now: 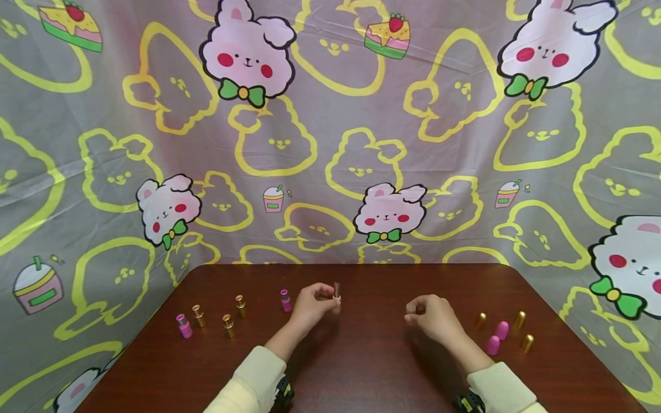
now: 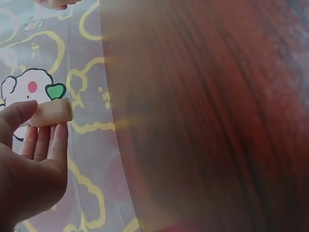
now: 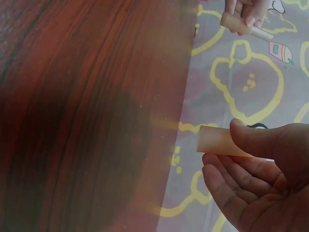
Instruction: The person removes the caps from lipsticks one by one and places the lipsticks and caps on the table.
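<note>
My left hand (image 1: pixel 312 308) pinches a pale beige lipstick tube (image 2: pixel 52 112) between thumb and fingers, above the table. In the head view its narrower, darker top part (image 1: pixel 337 289) points up. Across a gap, my right hand (image 1: pixel 436 318) pinches a beige lipstick cap (image 3: pixel 215 140); one end of it sticks out past the thumb in the right wrist view. The left hand with its tube shows at the top of that view too. Nearest to the left hand stands a pink lipstick tube (image 1: pixel 286 300), while a gold cap (image 1: pixel 481 320) is nearest to the right hand.
On the brown table (image 1: pixel 372 367), another pink tube (image 1: pixel 183 326) and several gold tubes (image 1: pixel 228 326) stand at the left. Pink caps (image 1: pixel 502 330) and gold caps (image 1: pixel 527 343) stand at the right. A patterned curtain (image 1: pixel 320 126) hangs behind the table and along its sides.
</note>
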The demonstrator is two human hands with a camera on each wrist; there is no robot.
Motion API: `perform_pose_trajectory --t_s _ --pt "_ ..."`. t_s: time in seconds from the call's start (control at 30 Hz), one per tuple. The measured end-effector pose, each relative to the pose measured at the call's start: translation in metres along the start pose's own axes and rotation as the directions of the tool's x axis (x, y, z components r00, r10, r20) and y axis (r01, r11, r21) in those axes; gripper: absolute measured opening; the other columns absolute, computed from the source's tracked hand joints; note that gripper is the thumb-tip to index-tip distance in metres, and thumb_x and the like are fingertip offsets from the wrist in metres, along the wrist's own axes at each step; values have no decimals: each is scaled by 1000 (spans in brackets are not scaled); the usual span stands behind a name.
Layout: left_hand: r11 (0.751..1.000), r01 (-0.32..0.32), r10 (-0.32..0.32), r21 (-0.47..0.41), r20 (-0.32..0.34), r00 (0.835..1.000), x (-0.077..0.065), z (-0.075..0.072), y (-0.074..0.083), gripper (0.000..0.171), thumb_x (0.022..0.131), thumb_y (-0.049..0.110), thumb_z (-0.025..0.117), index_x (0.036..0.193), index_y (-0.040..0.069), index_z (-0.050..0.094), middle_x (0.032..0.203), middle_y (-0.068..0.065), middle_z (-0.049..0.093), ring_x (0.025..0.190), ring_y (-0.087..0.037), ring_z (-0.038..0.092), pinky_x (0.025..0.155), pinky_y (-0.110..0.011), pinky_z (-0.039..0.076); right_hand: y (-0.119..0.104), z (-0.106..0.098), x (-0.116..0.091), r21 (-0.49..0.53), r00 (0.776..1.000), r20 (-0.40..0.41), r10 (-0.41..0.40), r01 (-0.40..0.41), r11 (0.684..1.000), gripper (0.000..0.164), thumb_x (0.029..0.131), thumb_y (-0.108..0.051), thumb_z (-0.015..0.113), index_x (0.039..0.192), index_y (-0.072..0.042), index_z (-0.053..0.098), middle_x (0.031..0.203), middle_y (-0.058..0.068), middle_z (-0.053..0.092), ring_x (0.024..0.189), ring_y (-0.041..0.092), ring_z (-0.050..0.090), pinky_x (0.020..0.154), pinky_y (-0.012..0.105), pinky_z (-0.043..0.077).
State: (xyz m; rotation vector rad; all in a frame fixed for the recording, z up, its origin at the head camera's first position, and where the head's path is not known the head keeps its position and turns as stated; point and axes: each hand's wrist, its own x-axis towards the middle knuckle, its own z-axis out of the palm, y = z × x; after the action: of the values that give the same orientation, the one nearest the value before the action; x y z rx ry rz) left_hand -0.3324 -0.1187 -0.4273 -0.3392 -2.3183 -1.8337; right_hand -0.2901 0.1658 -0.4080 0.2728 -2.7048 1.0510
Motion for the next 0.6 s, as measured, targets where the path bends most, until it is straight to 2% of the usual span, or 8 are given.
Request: perform_pose_trajectory --t_s 0.3,0.43,0.6 --pt "995 -23 20 102 30 999 0 6 -8 17 73 -1 79 84 -2 66 76 -4 67 67 -10 61 63 -25 50 0 8 -3 -20 995 73 65 -64 998 13 75 0 79 78 -5 67 74 1 60 64 16 52 56 30 44" --pt "989 -37 28 141 64 998 -1 7 -10 16 74 0 79 83 -1 66 76 -4 67 65 -9 60 62 -25 50 0 11 -3 -40 994 92 59 -56 998 14 74 1 79 76 -5 66 71 0 59 63 15 52 57 30 45" --pt "989 -20 5 148 103 995 -3 8 -12 17 74 0 80 82 -1 66 76 -4 68 67 -9 63 63 -24 51 0 13 -4 -52 994 100 52 -47 998 16 72 1 80 74 -6 65 70 -1 58 62 15 51 56 31 44"
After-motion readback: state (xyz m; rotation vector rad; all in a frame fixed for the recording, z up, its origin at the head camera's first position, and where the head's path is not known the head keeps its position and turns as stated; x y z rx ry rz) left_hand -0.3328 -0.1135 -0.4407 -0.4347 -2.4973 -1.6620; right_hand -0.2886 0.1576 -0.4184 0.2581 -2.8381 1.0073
